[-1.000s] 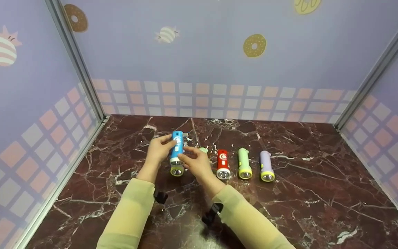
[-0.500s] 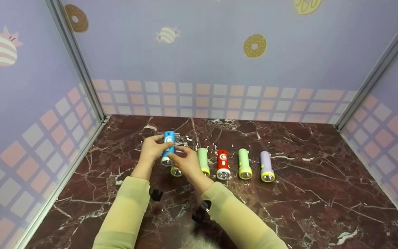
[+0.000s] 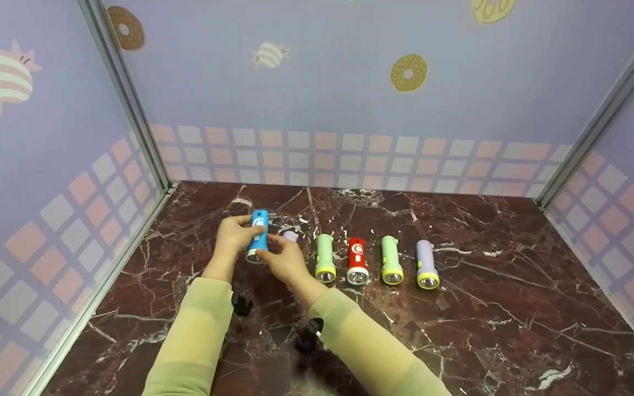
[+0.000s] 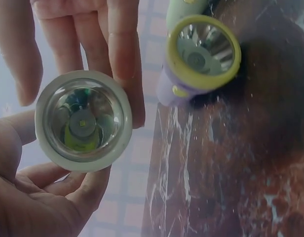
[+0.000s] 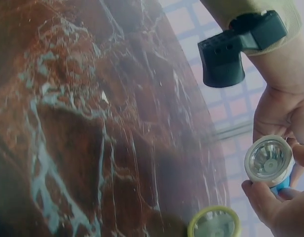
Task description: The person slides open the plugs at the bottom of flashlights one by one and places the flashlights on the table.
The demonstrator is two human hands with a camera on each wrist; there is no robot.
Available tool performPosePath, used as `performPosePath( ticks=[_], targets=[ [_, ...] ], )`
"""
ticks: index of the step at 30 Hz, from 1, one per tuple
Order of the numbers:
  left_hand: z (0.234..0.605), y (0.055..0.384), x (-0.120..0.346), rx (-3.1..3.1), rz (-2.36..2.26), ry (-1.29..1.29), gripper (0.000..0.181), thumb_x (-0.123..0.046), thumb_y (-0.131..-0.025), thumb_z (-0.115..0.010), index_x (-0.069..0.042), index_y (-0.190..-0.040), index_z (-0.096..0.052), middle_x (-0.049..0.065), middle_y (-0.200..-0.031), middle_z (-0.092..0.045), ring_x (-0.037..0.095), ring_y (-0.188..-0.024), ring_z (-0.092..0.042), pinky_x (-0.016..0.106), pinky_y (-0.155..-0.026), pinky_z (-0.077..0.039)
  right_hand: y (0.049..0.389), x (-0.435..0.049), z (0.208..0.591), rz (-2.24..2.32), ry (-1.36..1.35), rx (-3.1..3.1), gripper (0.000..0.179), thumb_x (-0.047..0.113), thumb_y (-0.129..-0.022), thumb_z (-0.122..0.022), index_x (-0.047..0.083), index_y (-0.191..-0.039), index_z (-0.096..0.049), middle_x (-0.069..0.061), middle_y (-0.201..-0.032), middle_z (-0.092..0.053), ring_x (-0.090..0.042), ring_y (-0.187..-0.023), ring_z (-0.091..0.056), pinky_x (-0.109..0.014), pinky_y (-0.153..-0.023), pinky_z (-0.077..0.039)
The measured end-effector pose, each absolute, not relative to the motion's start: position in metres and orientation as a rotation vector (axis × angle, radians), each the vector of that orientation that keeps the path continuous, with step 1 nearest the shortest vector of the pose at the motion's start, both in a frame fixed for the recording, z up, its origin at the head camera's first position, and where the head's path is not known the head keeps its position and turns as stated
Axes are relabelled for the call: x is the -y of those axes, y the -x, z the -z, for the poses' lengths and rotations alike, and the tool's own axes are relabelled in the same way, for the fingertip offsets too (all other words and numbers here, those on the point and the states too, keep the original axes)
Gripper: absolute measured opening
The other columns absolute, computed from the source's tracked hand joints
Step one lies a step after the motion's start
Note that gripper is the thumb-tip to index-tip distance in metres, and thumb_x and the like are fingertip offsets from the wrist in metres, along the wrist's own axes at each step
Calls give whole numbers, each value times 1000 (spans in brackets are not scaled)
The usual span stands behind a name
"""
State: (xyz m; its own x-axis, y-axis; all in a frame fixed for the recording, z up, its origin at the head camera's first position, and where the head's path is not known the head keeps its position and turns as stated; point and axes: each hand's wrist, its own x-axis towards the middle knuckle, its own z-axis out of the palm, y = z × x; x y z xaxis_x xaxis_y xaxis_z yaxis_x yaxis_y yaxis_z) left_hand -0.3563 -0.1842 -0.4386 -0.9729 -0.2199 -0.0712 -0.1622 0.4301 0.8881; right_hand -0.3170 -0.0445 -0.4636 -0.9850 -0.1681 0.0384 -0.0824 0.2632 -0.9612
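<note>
Plainly, the only markings are pale prints: a rounded white emblem on the blue flashlight (image 3: 261,242) and a similar one on the red flashlight (image 3: 357,264), both too small to read as words. Both forearms reach forward in pale yellow-green sleeves, a black wrist device at each cuff. The left hand (image 3: 232,238) comes in from the blue flashlight's left, its thumb laid across the front just below the emblem; the right hand (image 3: 288,262) comes from the other side, thumb near the white-rimmed lamp end. Fingers of both hands are closed around the blue flashlight, which sits between them, lamp end toward the person, as the left wrist view shows lens-on. Whether it touches the bench (image 3: 487,330) I cannot tell. Behind the right hand, a purple flashlight (image 3: 290,236) is mostly hidden. Farther right, well apart from the fingers at the end, a row lies on the bench: a green flashlight (image 3: 324,254), the red one, a second green flashlight (image 3: 389,256) and another purple flashlight (image 3: 425,258), lamps toward the person.
</note>
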Motion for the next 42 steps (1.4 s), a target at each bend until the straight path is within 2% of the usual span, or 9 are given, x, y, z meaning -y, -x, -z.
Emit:
performPosePath(
  ticks=[11,20,31,42],
  targets=[
    [448,362,198,2697,1491,-385,55,-15,-94,-71,10,-140,-56,31,-140,-60,42,-124,-62,47,-107,-52,309,58,470,1766,270,-2433,48,6,-91,-70,-5,-137,-61,-20,-139,-64,-30,-132,-58,-40,-111,-49],
    [459,365,205,2835,1326,-396,56,-18,-93,-71,8,-140,-57,30,-145,-55,44,-129,-58,49,-111,-49,308,63,479,1720,345,-2356,52,-4,-87,-66,-13,-137,-56,-24,-137,-64,-28,-122,-64,-35,-104,-53],
    [469,368,202,2858,1270,-414,55,-15,-89,-72,11,-136,-59,31,-140,-59,44,-126,-60,50,-108,-51,305,66,488,1679,368,-2330,66,-10,-81,-62,-13,-145,-47,-27,-144,-57,-29,-130,-56,-38,-110,-48],
    [474,370,204,2937,1128,-377,53,-19,-89,-75,8,-132,-64,28,-137,-62,44,-126,-60,49,-110,-49,304,66,495,1676,388,-2335,69,-12,-76,-61,-14,-144,-48,-27,-140,-61,-31,-128,-59,-40,-110,-49]
  ],
)
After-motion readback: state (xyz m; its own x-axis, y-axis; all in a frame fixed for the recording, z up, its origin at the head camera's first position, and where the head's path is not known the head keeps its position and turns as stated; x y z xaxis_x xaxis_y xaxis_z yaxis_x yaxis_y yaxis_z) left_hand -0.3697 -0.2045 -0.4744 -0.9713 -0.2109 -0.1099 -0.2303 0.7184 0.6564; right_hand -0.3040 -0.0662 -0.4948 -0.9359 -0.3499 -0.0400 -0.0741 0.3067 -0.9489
